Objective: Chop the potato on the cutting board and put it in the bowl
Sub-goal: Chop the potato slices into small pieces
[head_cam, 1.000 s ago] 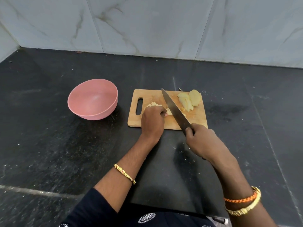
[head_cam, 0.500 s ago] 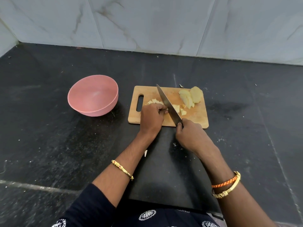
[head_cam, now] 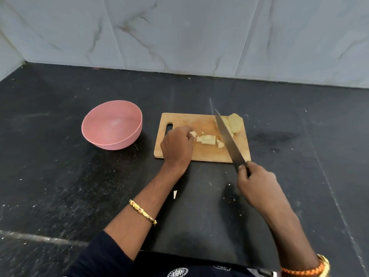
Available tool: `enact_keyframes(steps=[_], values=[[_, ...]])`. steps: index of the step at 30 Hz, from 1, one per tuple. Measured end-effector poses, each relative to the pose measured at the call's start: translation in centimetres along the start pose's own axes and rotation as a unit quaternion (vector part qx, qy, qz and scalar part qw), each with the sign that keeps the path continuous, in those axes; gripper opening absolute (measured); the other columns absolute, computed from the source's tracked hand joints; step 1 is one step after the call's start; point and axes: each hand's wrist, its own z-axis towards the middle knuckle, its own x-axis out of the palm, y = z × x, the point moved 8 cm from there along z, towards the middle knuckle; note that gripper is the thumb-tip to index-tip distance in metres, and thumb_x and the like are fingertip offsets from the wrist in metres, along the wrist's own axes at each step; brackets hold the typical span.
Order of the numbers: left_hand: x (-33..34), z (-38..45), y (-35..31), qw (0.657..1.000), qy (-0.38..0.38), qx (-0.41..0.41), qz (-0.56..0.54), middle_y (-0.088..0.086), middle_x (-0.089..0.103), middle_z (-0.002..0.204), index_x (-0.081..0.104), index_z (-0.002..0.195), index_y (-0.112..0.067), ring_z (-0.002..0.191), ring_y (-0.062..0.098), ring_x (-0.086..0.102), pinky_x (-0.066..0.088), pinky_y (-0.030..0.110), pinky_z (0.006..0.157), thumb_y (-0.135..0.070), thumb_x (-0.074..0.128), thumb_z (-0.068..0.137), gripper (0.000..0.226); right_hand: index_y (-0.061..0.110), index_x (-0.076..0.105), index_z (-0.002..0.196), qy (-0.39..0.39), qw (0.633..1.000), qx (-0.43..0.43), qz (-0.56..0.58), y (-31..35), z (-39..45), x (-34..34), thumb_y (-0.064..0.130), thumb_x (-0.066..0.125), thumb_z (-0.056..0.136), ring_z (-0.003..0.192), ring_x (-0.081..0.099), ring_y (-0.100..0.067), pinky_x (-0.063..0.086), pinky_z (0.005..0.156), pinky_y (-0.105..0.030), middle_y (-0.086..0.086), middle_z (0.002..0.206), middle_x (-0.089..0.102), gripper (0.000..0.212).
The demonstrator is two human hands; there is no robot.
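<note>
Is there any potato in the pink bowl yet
No, the bowl shows only its bare pink inside, while the cut potato pieces lie on the cutting board.

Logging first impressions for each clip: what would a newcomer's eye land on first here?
Probably the long knife, gripped by the right hand and angled across the wooden cutting board at centre. Next, the pale chopped potato pieces beside the left hand, with larger potato slices at the board's far right corner. The empty pink bowl stands out left of the board.
</note>
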Motion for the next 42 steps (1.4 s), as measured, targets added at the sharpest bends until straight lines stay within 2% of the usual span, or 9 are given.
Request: enact_keyframes(steps=[4, 8, 11, 15, 20, 23, 28, 35, 42], values=[[0.2, 0.6, 0.9, 0.999, 0.018, 0.023, -0.028, -0.004, 0.071, 0.092, 0.07, 0.108, -0.02, 0.092, 0.015, 0.061, 0.043, 0.024, 0.072, -0.011, 0.066, 0.083, 0.026, 0.018, 0.052, 0.087, -0.026, 0.998, 0.025, -0.042, -0.8, 0.4, -0.8, 0.032, 0.034, 0.097, 0.072, 0.055, -0.03, 0.047, 0.068, -0.036, -0.004, 0.074, 0.054, 0.025], [-0.2, 0.6, 1.6, 0.996, -0.002, 0.034, -0.083, 0.004, 0.068, 0.095, 0.071, 0.106, -0.017, 0.091, 0.017, 0.059, 0.043, 0.022, 0.081, -0.009, 0.065, 0.084, 0.025, 0.014, 0.051, 0.097, -0.039, 0.994, 0.001, -0.1, 0.1, 0.3, -0.3, 0.029, 0.03, 0.1, 0.071, 0.049, -0.031, 0.04, 0.066, -0.034, -0.002, 0.069, 0.045, 0.026], [-0.6, 0.6, 2.1, 0.994, -0.018, 0.039, -0.104, 0.002, 0.066, 0.096, 0.071, 0.106, -0.017, 0.098, 0.018, 0.055, 0.039, 0.024, 0.087, -0.012, 0.066, 0.083, 0.024, 0.015, 0.051, 0.105, -0.046, 0.992, -0.018, -0.12, 0.5, 0.0, -0.1, 0.031, 0.028, 0.101, 0.069, 0.05, -0.03, 0.04, 0.064, -0.034, -0.004, 0.073, 0.049, 0.028], [0.4, 0.2, 0.7, 0.99, 0.006, 0.135, -0.031, -0.011, 0.068, 0.103, 0.071, 0.105, -0.023, 0.105, 0.014, 0.044, 0.024, 0.027, 0.083, -0.027, 0.067, 0.082, 0.023, 0.018, 0.051, 0.105, -0.057, 0.99, -0.028, -0.125, 0.7, -0.3, -0.2, 0.033, 0.029, 0.101, 0.064, 0.054, -0.025, 0.042, 0.06, -0.033, -0.003, 0.073, 0.054, 0.027], [3.9, -0.4, -2.3, 0.964, 0.104, 0.236, 0.06, -0.01, 0.062, 0.119, 0.066, 0.114, -0.027, 0.116, 0.019, 0.039, 0.016, 0.031, 0.086, -0.037, 0.061, 0.087, 0.03, 0.019, 0.05, 0.101, -0.044, 0.991, -0.018, -0.125, 0.4, -0.1, 0.3, 0.032, 0.03, 0.101, 0.063, 0.054, -0.025, 0.041, 0.058, -0.032, -0.003, 0.071, 0.053, 0.024], [4.3, 0.5, -2.7, 0.969, 0.103, 0.218, 0.062, -0.01, 0.064, 0.113, 0.068, 0.111, -0.027, 0.111, 0.017, 0.041, 0.016, 0.031, 0.083, -0.039, 0.061, 0.086, 0.028, 0.021, 0.047, 0.095, -0.029, 0.993, -0.011, -0.113, 0.2, -0.1, 0.3, 0.032, 0.03, 0.101, 0.063, 0.052, -0.023, 0.04, 0.059, -0.032, -0.002, 0.071, 0.052, 0.021], [3.7, 1.8, -2.3, 0.975, 0.073, 0.196, 0.072, -0.007, 0.067, 0.103, 0.071, 0.097, -0.02, 0.104, 0.017, 0.042, 0.014, 0.028, 0.079, -0.028, 0.055, 0.091, 0.019, 0.02, 0.047, 0.09, -0.01, 0.996, -0.019, -0.085, 1.1, 0.3, 1.2, 0.033, 0.032, 0.1, 0.071, 0.054, -0.028, 0.041, 0.063, -0.033, 0.001, 0.069, 0.047, 0.022], [3.5, 1.7, -1.3, 0.969, 0.123, 0.18, 0.118, -0.007, 0.051, 0.122, 0.065, 0.105, -0.029, 0.12, 0.018, 0.033, 0.02, 0.04, 0.096, -0.039, 0.06, 0.083, 0.025, 0.019, 0.048, 0.089, -0.014, 0.997, -0.024, -0.069, 1.4, 0.4, 1.1, 0.032, 0.033, 0.1, 0.07, 0.054, -0.027, 0.04, 0.063, -0.033, 0.001, 0.069, 0.048, 0.023], [3.5, 1.7, -1.5, 0.973, 0.115, 0.178, 0.092, -0.01, 0.064, 0.111, 0.068, 0.104, -0.024, 0.112, 0.015, 0.041, 0.019, 0.036, 0.09, -0.038, 0.062, 0.084, 0.025, 0.016, 0.046, 0.089, 0.013, 0.997, -0.036, -0.072, 3.1, 2.1, 2.1, 0.03, 0.031, 0.099, 0.076, 0.053, -0.028, 0.041, 0.067, -0.035, -0.002, 0.074, 0.048, 0.023]])
